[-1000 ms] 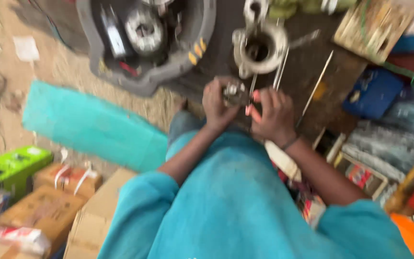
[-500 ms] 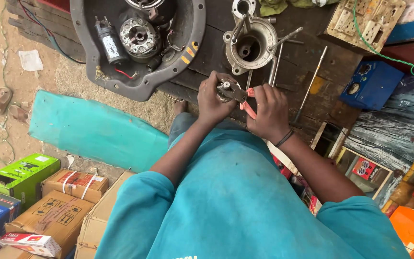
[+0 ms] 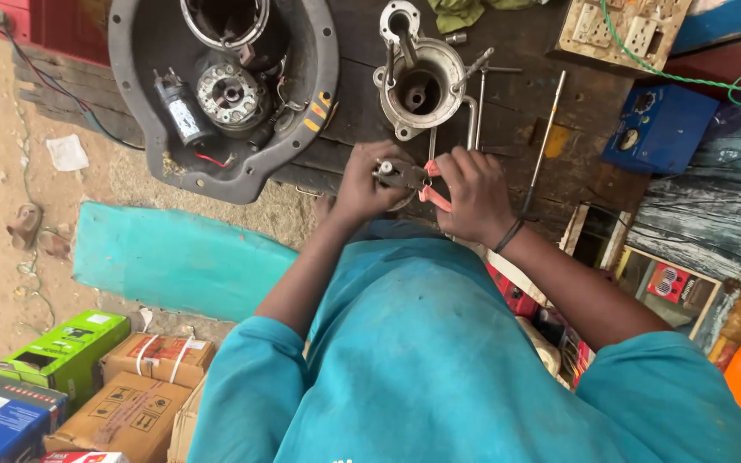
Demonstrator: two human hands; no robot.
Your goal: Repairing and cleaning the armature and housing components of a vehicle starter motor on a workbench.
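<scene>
A dark, worn wooden workbench stands on sandy ground, seen from above over the turquoise shirt of a person working at its near edge. The left hand is closed around a small metal part, holding it just above that near edge. The right hand grips red-handled pliers, whose tip seems to meet the part, though the contact is too small to make out clearly. Just beyond the hands sits a round metal housing with long bolts beside it. At the bench's far left corner lies a large grey casing holding motor parts. A blue meter box sits towards the right edge. On the ground to the left lie a turquoise cloth and cardboard boxes.
</scene>
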